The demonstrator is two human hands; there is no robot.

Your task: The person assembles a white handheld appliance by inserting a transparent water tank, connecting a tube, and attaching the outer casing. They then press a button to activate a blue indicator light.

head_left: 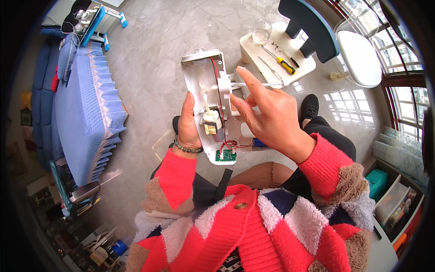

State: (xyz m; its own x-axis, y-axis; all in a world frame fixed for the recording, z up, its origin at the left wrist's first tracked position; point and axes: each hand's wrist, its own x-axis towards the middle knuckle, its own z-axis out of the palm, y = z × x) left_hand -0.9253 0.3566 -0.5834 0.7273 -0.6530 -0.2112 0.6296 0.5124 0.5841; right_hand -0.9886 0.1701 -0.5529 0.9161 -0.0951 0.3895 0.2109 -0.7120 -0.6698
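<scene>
Above the grey tiled floor (154, 50), held out between the knees: white casing (189, 70), long and boxy, opened up, insides facing up. Inside, toward the near half: cream-coloured motor unit (211, 119) with yellowish wrap. Beyond it, pale tubing (205, 90). Along the right edge, white fitting (224, 85). At the near end, green circuit board (225, 155), with red and black wires (231, 144) looped beside it, plus blue cylinder (259, 142) to the right.

Left hand (186, 127): fingers closed on the casing's left side, thumb up along the wall. Right hand (276, 120): index and thumb well parted, near the white fitting; contact at thumb tip, cannot tell. Between them, white hose (269, 85) running rightward. Farther off, on small chair (249, 51): yellow-black screwdriver (287, 66), clear glass jar (261, 35).
</scene>
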